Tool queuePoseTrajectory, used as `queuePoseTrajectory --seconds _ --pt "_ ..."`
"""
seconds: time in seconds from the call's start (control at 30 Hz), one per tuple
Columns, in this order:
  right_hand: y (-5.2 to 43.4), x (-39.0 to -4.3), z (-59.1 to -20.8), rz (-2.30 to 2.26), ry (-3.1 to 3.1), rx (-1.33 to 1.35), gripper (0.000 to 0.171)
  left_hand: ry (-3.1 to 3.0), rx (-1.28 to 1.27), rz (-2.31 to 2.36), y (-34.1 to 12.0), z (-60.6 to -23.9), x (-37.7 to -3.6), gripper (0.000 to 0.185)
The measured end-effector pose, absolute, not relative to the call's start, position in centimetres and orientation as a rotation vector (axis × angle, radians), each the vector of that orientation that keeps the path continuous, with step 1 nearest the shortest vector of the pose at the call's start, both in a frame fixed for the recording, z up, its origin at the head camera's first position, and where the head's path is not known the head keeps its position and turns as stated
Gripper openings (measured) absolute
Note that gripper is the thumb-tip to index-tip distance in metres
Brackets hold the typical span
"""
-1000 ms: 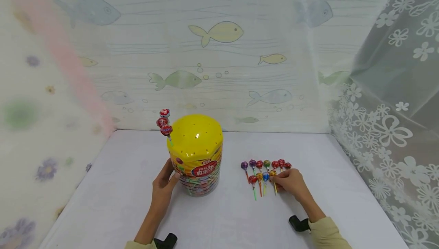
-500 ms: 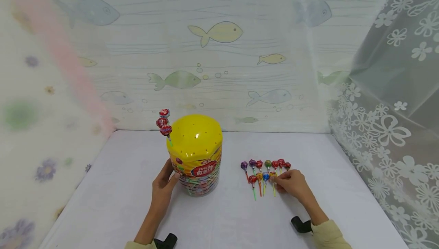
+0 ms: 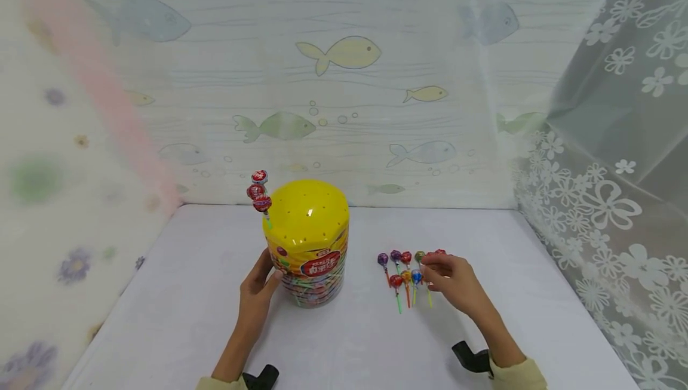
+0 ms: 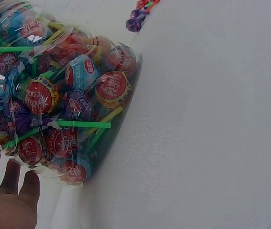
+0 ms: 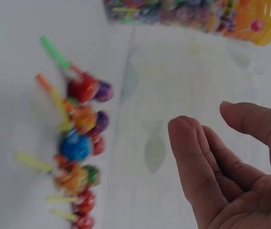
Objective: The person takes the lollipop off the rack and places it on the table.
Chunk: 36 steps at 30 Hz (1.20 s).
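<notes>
A tall clear jar of lollipops with a yellow lid stands upright on the white table. My left hand holds its left side, thumb at the front and other fingers toward the back; the left wrist view shows fingertips at the wall. Several red lollipops stick up from the lid's left edge. My right hand hovers over the right end of the loose lollipops, thumb and fingers apart with nothing between them. Beneath it lies a yellow-orange lollipop, its head hidden in the head view.
Loose lollipops lie in two rows right of the jar, among them a blue one, a red one and a purple one. A fish-print curtain hangs behind the table, with a floral lace curtain at the right.
My right hand has let go of the yellow-orange lollipop at the front row's right end and lifted, its fingers spreading. The left hand and jar have stayed in place.
</notes>
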State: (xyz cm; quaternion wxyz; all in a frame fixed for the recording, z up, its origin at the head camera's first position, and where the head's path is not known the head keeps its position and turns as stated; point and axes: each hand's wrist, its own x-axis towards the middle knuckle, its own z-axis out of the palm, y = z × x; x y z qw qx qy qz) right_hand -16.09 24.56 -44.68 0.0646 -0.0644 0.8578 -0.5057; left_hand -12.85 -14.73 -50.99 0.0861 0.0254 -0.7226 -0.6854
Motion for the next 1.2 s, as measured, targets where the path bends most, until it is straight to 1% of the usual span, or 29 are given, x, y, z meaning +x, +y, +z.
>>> queuePoseTrajectory --seconds 0.37,0.57,0.9,1.03,1.2 --pt "20.0 -15.0 -40.8 -1.659 2.579 -0.525 0.016 -2.151 0.067 -2.049 -14.7 -51.2 -12.9 0.064" --pt "16.6 -15.0 -38.2 -1.749 2.535 -0.726 0.017 -2.162 0.064 -2.029 -14.8 -51.2 -13.0 0.063" --pt "10.9 -15.9 -33.8 -1.733 2.434 -1.081 0.018 -2.169 0.069 -2.019 -14.8 -51.1 -13.0 0.064" --pt "9.0 -16.3 -32.6 -1.758 2.402 -1.153 0.02 -2.171 0.069 -2.018 -14.7 -50.9 -13.0 0.063" --pt "6.9 -16.7 -31.6 -1.795 2.355 -1.143 0.026 -2.162 0.069 -2.032 -14.6 -50.8 -12.9 0.063"
